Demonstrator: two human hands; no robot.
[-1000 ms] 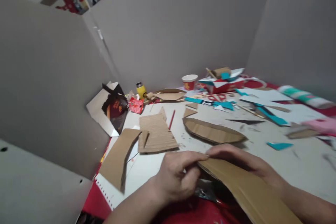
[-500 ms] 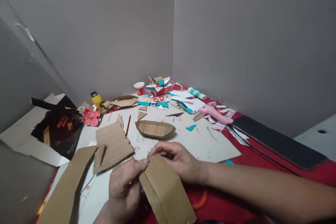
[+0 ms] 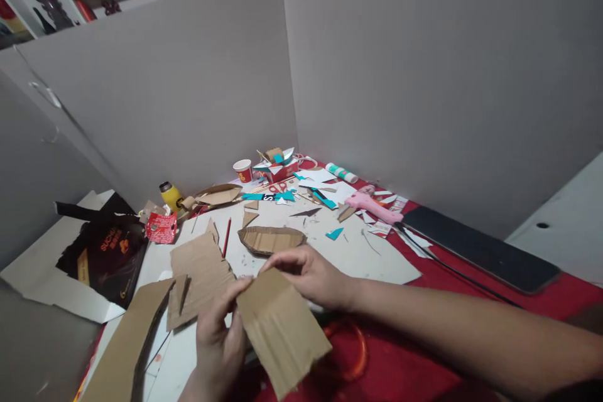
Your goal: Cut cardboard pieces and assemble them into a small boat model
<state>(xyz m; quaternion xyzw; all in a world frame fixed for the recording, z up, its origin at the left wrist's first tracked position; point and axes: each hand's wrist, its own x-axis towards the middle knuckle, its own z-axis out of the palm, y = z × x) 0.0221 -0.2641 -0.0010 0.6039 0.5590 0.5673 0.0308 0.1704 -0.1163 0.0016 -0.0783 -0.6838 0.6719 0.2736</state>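
Observation:
Between my two hands is a brown cardboard piece (image 3: pixel 287 333), tilted, with crease lines across it and a ragged lower edge. My left hand (image 3: pixel 219 333) grips its left edge, thumb at the upper corner. Its far right edge is pinched by my right hand (image 3: pixel 313 276), whose fingertips are partly hidden behind the cardboard. Just beyond the hands lies a small boat-shaped cardboard form (image 3: pixel 271 240). A red pencil (image 3: pixel 227 237) and a flat torn cardboard sheet (image 3: pixel 200 270) rest to the left of it.
A pink hot glue gun (image 3: pixel 372 207) with a black cord lies to the right, near a long dark board (image 3: pixel 475 248). Scissors (image 3: pixel 277 188), a paper cup (image 3: pixel 244 171) and a yellow bottle (image 3: pixel 171 196) stand toward the back. A long cardboard strip (image 3: pixel 125 345) occupies the left front.
The cardboard piece has turned so more of its creased face shows, still held by both hands. My view has tilted upward, bringing more of the wall shelf into sight.

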